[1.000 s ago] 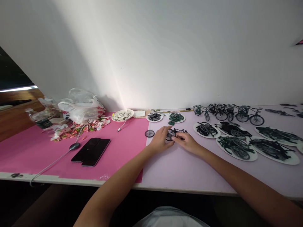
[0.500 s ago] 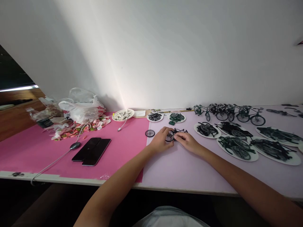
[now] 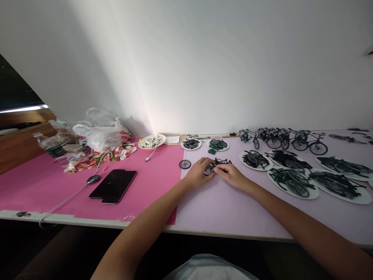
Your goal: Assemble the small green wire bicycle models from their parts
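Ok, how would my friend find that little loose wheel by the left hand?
On the table, find where pink meets pale purple. Just left of the left hand lies a small black wheel. Unlike wheels on the white plates, it lies by itself.

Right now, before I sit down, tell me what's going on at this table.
A person is handling small bicycle parts: the left grip holds a spoked wheel, and the right grip holds a black frame beside it. Their fingers hide whether the two are joined. A loose wheel lies to the left. Plates of dark parts sit to the right, with model bicycles standing behind.
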A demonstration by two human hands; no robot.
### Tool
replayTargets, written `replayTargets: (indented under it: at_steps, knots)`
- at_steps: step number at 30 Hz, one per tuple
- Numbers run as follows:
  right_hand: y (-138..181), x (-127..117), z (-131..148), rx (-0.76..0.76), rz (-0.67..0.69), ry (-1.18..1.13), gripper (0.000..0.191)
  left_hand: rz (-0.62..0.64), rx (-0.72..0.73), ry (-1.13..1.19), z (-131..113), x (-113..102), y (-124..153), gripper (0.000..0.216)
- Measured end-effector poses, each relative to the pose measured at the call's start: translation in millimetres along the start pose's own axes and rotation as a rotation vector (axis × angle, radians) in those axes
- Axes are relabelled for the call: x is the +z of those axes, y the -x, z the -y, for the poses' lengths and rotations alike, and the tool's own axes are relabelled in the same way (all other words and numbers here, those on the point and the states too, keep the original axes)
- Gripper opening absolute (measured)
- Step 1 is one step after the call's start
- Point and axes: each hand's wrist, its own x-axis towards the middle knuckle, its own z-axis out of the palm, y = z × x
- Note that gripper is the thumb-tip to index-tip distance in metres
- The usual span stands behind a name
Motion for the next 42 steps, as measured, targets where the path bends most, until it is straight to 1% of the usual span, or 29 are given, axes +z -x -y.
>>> replayTargets:
  at_steps: [6,11,17,22,26,30,33,42]
  knots:
    - [-0.2,1.6,-0.5,0.018,-0.015,-0.032,0.04,0.002,0.029,0.018,-2.5,0.1,-0.2,0.036]
    - [0.5,2.2,-0.5,0.04,-0.026,-0.064,0.04,0.019,0.008,0.008,-3.7,-0.7,-0.3,0.035]
    - [3.1,2.8,1.4,0.042,-0.01,-0.085,0.039,0.009,-0.006,0.01,-5.3,-1.1,-0.1,0.031]
    - [0.1,3.4,-4.4,0.023,-0.01,-0.049,0.039,-0.006,0.016,0.005,-3.9,0.3,0.1,0.029]
    - [-2.4,2.9,-10.7,-0.022,-0.01,0.034,0.032,0.004,0.06,0.005,-1.2,1.4,-0.5,0.027]
    - [-3.1,2.8,-12.2,-0.034,-0.008,0.067,0.025,0.007,0.066,0.003,0.3,2.4,-0.7,0.03]
    - [-2.9,2.8,-10.7,-0.028,0.006,0.067,0.023,0.013,0.07,0.003,0.4,2.7,-0.8,0.032]
    - [-1.1,2.0,-5.6,0.0,0.022,0.061,0.031,0.019,-0.021,0.045,1.4,1.8,0.0,0.044]
